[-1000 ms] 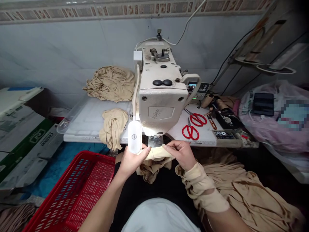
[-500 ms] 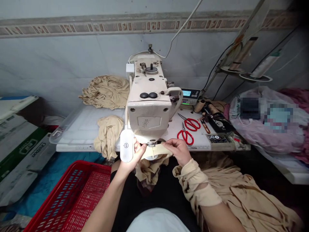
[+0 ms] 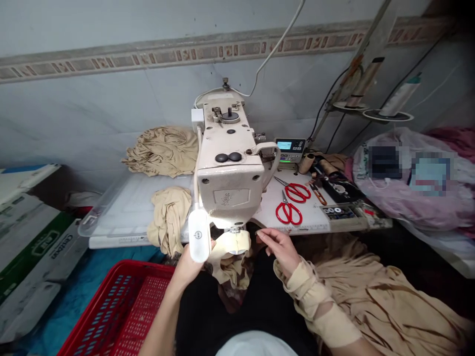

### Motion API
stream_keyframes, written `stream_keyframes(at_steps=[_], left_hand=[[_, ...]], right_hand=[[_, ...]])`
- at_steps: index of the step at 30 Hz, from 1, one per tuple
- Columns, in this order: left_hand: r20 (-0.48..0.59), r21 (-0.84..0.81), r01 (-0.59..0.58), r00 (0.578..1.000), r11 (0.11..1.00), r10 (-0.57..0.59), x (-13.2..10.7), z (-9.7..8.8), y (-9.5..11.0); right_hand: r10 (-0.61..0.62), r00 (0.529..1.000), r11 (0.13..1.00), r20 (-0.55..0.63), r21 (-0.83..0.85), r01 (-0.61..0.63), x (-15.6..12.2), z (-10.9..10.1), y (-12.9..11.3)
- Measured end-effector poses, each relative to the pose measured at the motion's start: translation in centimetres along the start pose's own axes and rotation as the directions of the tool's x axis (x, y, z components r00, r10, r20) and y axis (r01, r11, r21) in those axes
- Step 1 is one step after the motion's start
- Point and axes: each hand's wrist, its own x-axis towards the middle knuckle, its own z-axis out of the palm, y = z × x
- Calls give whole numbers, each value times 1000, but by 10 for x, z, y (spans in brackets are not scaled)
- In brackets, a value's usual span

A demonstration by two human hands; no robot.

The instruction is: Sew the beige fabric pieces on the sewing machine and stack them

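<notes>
A strip of beige fabric (image 3: 238, 242) curls around the small lit work arm beneath the head of a white sewing machine (image 3: 232, 193). My left hand (image 3: 190, 264) is at the strip's left end, closed on it; the white lamp (image 3: 199, 237) hides most of its fingers. To the right of the strip and apart from it is my right hand (image 3: 279, 247). Its thumb and fingertips are pinched together, and anything between them is too small to make out. Loose beige cloth is wrapped around my right forearm (image 3: 315, 296). More fabric (image 3: 232, 272) hangs below the work arm.
Red-handled scissors (image 3: 289, 213) and a second pair (image 3: 298, 193) lie on the tabletop right of the machine. Beige cloth piles (image 3: 163, 151) sit at left. A red basket (image 3: 111, 277) stands below; a large heap of beige cloth (image 3: 378, 291) lies at lower right.
My right hand has let go of the strip's right end and moved slightly right and down. The strip, earlier stretched flat between both hands, now curls around the work arm.
</notes>
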Motion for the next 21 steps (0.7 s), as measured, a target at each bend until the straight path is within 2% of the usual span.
stream_keyframes(at_steps=[2, 5, 8, 12, 13, 14, 15, 17, 18, 19, 20, 21], left_hand=[[42, -18, 83, 996, 996, -82, -4, -10, -5], [34, -85, 172, 985, 981, -170, -9, -15, -9], [17, -195, 217, 976, 956, -218, -15, -6, -9], [39, -288, 269, 962, 919, -270, -28, 13, -6], [92, -292, 271, 962, 917, -255, -32, 15, -5], [185, -287, 264, 959, 921, -217, -36, 16, -2], [310, -276, 246, 938, 929, -156, -40, 16, 1], [555, -253, 179, 832, 951, -9, -46, 13, 11], [619, -244, 132, 784, 961, 49, -47, 11, 16], [627, -234, 83, 774, 969, 85, -47, 10, 22], [585, -214, 35, 805, 976, 100, -45, 11, 28], [512, -182, -7, 853, 983, 101, -43, 13, 33]], right_hand=[[36, 997, 999, 74, -3, -36, -14, 2, -1], [109, 967, 993, 230, -66, -96, -33, 10, 2], [144, 939, 987, 311, -117, -113, -46, 23, 7], [35, 924, 992, 380, -125, 14, -56, 36, -1], [6, 909, 995, 416, -96, 37, -58, 37, -6], [-14, 890, 997, 456, -62, 47, -58, 36, -12], [-23, 868, 999, 496, -31, 44, -59, 34, -17], [10, 809, 999, 587, -33, 12, -57, 28, -28], [58, 770, 996, 636, -85, -5, -56, 25, -32], [111, 725, 987, 680, -160, -1, -55, 22, -36], [152, 688, 970, 710, -241, 33, -54, 20, -39], [178, 661, 945, 729, -315, 94, -53, 19, -41]])
